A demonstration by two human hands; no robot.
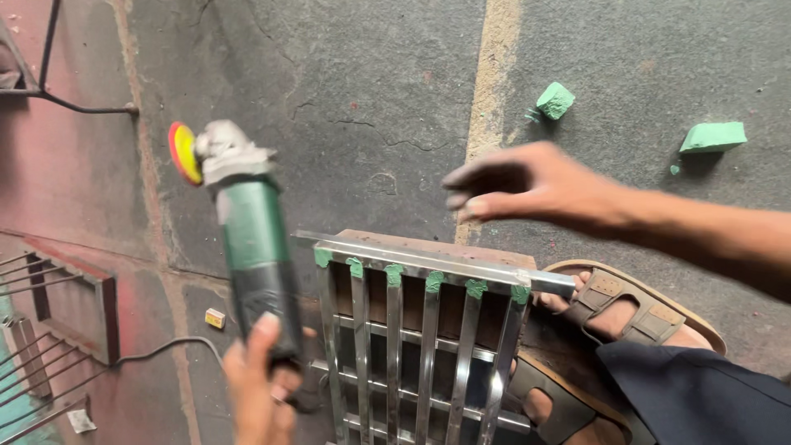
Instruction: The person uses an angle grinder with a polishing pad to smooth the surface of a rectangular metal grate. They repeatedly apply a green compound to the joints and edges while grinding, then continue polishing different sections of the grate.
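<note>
My left hand (262, 386) grips the black rear handle of a green angle grinder (247, 231), held up off the floor. Its yellow and red disc (184, 152) points away to the upper left. My right hand (527, 183) hovers with its fingers apart and nothing in it, just above the far end of a shiny steel grille (412, 330). The grille's welded joints along the top bar are smeared with green compound. It rests on a brown block, next to my sandalled feet (626, 309).
Two lumps of green polishing compound (555, 100) (713, 136) lie on the grey concrete floor at the upper right. The grinder's cable (165, 346) trails left. A red metal frame (70, 301) and a black rod (66, 99) lie on the left. A small matchbox (215, 318) sits nearby.
</note>
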